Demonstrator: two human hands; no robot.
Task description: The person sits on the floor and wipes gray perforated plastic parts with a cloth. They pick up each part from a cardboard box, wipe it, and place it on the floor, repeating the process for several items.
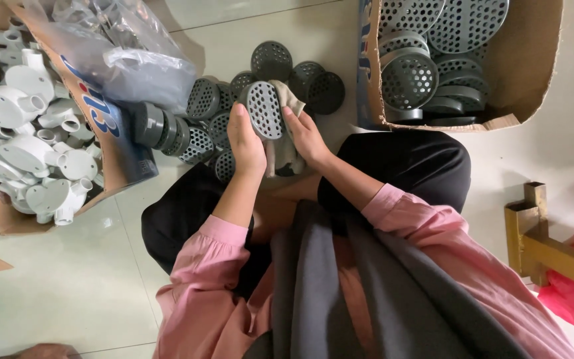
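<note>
Head camera looks straight down at my lap and the pale tiled floor (88, 279), where I see my left hand (246, 141) and right hand (307, 136) raised together over a heap of round grey parts. Between them sits a grey perforated strainer cap (264, 108), tilted so its holed face turns toward me. My left grip is closed on its left rim, fingers wrapped behind it; my right grip pinches a beige cloth (288, 100) against the cap's right edge, so both hands are occupied. I judge the cap to be light, stiff moulded plastic, fairly smooth, so the rim is the sensible place to hold it, since the holed face gives little purchase beyond fingertip catches. The cloth is soft and limp and folds wherever it is pressed. Just beyond my hands lies the pile of similar caps (234, 113), some stacked into a column on the left. A cardboard box (533, 66) at upper right holds more caps, and another box at left holds white pipe fittings (28, 146) beside a crumpled clear plastic bag (134, 60).
</note>
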